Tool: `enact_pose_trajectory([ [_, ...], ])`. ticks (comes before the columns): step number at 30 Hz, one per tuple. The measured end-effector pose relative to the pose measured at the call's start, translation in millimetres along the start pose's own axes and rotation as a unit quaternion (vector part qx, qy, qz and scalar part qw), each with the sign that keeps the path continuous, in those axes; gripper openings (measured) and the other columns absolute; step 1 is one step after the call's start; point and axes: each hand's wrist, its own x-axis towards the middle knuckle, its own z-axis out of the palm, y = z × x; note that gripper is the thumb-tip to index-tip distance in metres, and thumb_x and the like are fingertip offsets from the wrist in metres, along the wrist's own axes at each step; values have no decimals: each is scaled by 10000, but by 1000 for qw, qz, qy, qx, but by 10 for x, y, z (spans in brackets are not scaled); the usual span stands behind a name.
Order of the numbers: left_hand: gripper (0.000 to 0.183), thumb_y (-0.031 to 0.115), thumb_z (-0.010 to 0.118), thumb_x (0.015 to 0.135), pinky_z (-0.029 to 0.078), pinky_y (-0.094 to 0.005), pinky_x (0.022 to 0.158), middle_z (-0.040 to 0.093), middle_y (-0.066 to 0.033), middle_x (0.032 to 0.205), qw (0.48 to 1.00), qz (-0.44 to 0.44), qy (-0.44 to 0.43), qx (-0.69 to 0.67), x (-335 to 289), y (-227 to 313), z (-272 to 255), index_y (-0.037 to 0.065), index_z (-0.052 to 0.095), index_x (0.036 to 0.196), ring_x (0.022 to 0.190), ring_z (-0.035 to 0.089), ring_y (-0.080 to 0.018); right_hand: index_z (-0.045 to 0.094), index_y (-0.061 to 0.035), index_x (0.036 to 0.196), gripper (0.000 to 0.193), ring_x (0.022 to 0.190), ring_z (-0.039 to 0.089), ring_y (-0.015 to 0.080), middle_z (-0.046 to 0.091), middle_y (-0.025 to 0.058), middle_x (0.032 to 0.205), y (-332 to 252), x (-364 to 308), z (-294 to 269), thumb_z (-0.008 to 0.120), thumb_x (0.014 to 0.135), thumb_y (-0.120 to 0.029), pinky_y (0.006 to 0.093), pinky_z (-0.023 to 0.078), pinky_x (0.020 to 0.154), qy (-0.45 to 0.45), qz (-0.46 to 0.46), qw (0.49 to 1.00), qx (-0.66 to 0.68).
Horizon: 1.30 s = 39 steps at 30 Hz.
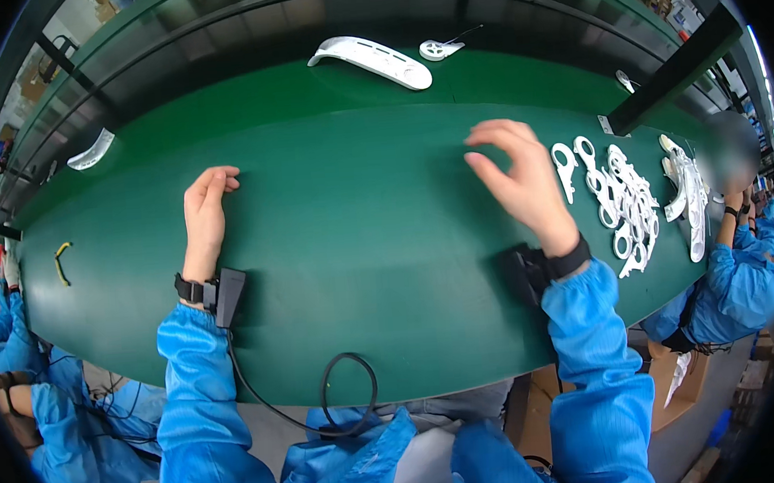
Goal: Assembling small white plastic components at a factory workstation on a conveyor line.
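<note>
My left hand [204,211] rests flat on the green table [351,244], fingers loosely curled, holding nothing. Raised a little above the table, my right hand [517,177] has its fingers spread and empty. It is nearest a pile of small white plastic parts with ring-shaped ends [622,203] lying just to its right. Both wrists wear black bands with small black devices; a black cable [344,397] hangs off the front edge from the left one.
A long curved white plastic shell [374,60] and a small white round part [436,49] lie at the far side. Another white piece [91,153] lies far left, a small yellow-black item [62,261] near the left edge. More long white parts [689,193] are stacked at right, beside a person in blue [740,280].
</note>
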Motion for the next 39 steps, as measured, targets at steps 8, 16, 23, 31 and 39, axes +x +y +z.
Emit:
enact_pose_trajectory([
  [8,418,271,423,1036,467,-288,802,664,-64,841,998,42,23,41,-6,-20,-17,-38,683,930,822,588,-149,599,-83,1211,441,1084,579,366,609,178,1178,816,-577,-290,726,798,-172,452,471,922,82,273,930,-233],
  [16,419,275,445,1034,501,-314,784,680,-81,846,998,21,57,18,-98,9,121,-40,686,901,812,624,-165,394,-136,1388,695,768,649,312,633,134,821,690,-545,-201,588,732,-14,416,509,728,50,207,973,-85],
  [23,299,183,618,900,511,-294,749,667,-77,848,973,-11,-5,230,562,207,-585,-5,638,1131,817,617,-131,290,-84,1389,747,694,450,96,489,32,878,36,-619,-13,462,703,155,233,425,622,74,262,925,266],
  [31,671,341,563,869,445,-580,968,302,-245,1458,789,-15,291,541,1856,-1073,-1961,252,283,1473,1221,483,-500,427,21,1355,569,808,619,116,589,95,1099,28,-457,-13,469,800,139,232,542,652,21,345,865,364],
  [39,725,625,237,958,453,-469,920,702,-198,1034,830,-100,171,522,2603,-1439,-2518,105,741,987,1050,630,-399,476,24,1335,478,728,623,83,671,89,1045,38,-357,10,573,868,57,201,518,562,43,392,877,275],
])
